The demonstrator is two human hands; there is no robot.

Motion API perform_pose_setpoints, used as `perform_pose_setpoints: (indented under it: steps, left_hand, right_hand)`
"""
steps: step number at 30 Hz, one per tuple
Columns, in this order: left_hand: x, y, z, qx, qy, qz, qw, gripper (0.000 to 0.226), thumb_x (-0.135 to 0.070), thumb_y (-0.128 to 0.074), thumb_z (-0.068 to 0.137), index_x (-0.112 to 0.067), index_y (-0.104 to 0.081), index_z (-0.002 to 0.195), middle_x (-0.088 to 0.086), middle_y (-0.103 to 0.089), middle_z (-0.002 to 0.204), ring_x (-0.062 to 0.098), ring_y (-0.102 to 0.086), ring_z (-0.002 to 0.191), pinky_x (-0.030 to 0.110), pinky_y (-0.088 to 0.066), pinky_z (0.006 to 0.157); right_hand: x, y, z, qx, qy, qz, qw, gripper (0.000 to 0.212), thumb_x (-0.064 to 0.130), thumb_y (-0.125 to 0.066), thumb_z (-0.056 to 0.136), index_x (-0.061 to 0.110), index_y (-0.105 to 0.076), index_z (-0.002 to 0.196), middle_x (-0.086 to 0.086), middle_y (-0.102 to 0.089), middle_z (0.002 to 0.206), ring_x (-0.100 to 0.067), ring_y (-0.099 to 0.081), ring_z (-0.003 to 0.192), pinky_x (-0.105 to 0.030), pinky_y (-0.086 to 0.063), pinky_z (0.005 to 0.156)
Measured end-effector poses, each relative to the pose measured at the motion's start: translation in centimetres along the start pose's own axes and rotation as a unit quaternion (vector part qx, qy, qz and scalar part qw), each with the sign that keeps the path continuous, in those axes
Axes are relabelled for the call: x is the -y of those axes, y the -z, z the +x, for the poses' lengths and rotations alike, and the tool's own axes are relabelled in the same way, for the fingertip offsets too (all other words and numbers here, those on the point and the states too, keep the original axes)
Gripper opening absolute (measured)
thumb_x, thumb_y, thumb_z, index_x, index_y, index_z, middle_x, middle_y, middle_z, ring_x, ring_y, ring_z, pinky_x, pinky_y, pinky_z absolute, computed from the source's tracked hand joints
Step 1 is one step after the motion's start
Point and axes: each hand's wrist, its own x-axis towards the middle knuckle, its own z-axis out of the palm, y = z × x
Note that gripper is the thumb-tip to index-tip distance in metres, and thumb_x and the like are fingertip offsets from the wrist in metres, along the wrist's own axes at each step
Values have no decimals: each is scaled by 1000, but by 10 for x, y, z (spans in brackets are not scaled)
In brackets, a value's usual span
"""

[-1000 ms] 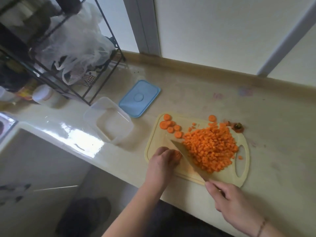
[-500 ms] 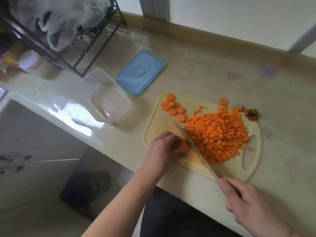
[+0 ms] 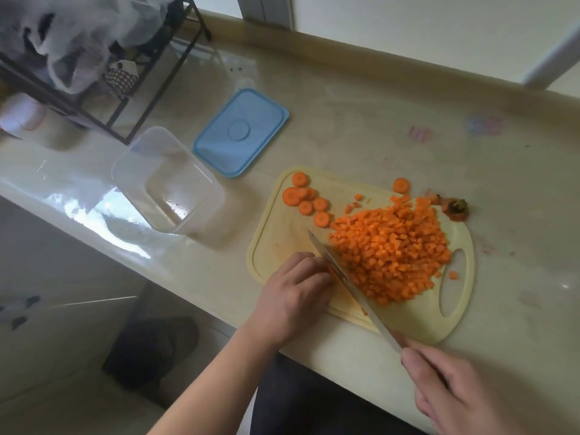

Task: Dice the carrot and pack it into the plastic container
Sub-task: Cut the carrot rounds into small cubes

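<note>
A big heap of diced carrot (image 3: 392, 252) lies on the pale yellow cutting board (image 3: 417, 321). Several round carrot slices (image 3: 306, 199) sit at the board's far left corner. My right hand (image 3: 452, 394) grips the handle of a knife (image 3: 345, 277), whose blade lies along the heap's left side. My left hand (image 3: 295, 293) rests curled on the board left of the blade, holding down carrot pieces that its fingers mostly hide. The clear plastic container (image 3: 169, 180) stands to the left of the board with nothing in it.
The container's blue lid (image 3: 241, 131) lies behind the container. A carrot top (image 3: 456, 208) sits at the board's far right corner. A black wire rack (image 3: 103, 73) with plastic bags fills the back left. The counter edge runs just under my hands.
The view has tilted down and shifted a little. The knife blade has moved slightly along the heap's left side; my left hand stays in place beside it.
</note>
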Motion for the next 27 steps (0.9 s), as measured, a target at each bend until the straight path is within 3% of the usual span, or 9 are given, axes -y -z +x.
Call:
perform_pose_setpoints:
  steps: [2,6,10,14,17,20,23,25,27]
  left_hand:
    - [1,-3,-2,-10,8,-7,1000,11,-10,-73,93,-1,-76,98,11,-70,105,30,-65,103,36,-56,89]
    - [1,-6,-4,-30,16,-17,999,11,-10,-74,92,-1,-78,96,10,-72,106,29,-67,104,37,-55,93]
    - [0,-9,-3,-34,29,-28,999,7,-9,-75,92,-3,-77,93,7,-73,107,26,-68,103,35,-55,93]
    - [1,-9,-3,-37,22,-22,999,6,-7,-75,91,-2,-77,92,7,-72,105,26,-66,101,34,-54,95]
    - [1,-9,-6,-45,17,-5,999,8,-8,-76,90,-1,-77,93,10,-70,101,27,-65,100,34,-54,93]
    - [-2,-8,-8,-52,19,3,998,9,-8,-73,92,0,-76,94,11,-69,99,29,-64,98,35,-55,90]
    - [-2,-9,-8,-52,18,12,998,7,-5,-74,90,0,-76,93,12,-69,99,30,-64,97,37,-55,88]
    - [-1,-9,-8,-45,17,6,999,9,-7,-72,93,1,-76,94,11,-69,100,31,-64,96,37,-54,88]
    - [-2,-8,-8,-43,20,-4,999,10,-8,-70,94,0,-76,95,10,-71,102,30,-65,98,36,-55,89]
  right_hand:
    - [-1,1,-1,19,18,-34,999,40,70,-40,78,61,-60,111,31,-52,54,10,-51,55,-3,-32,56]
    - [2,6,-7,6,17,-91,996,70,94,-24,65,58,-61,113,46,-48,62,23,-48,65,4,-33,63]
    - [5,3,1,-12,30,-112,993,20,64,-37,87,70,-55,95,53,-45,64,29,-48,74,4,-34,67]
    - [12,-2,14,9,40,-106,994,25,64,-34,84,68,-51,66,45,-48,57,22,-52,68,2,-34,61]
    - [7,-1,11,-23,42,-81,996,23,67,-33,78,67,-49,62,40,-50,54,18,-52,62,2,-34,60]
    - [2,0,7,-37,37,-77,996,34,62,-36,90,65,-50,59,35,-49,49,14,-52,58,-1,-35,58]
    - [5,1,2,-17,35,-66,997,24,62,-36,85,63,-59,79,37,-48,50,17,-51,60,0,-34,60]
    - [6,1,0,-1,40,-67,997,33,55,-38,81,55,-61,105,40,-47,51,21,-51,65,0,-35,62]
    - [6,0,-1,8,48,-88,995,35,54,-39,84,53,-59,114,43,-46,53,24,-50,69,1,-35,63]
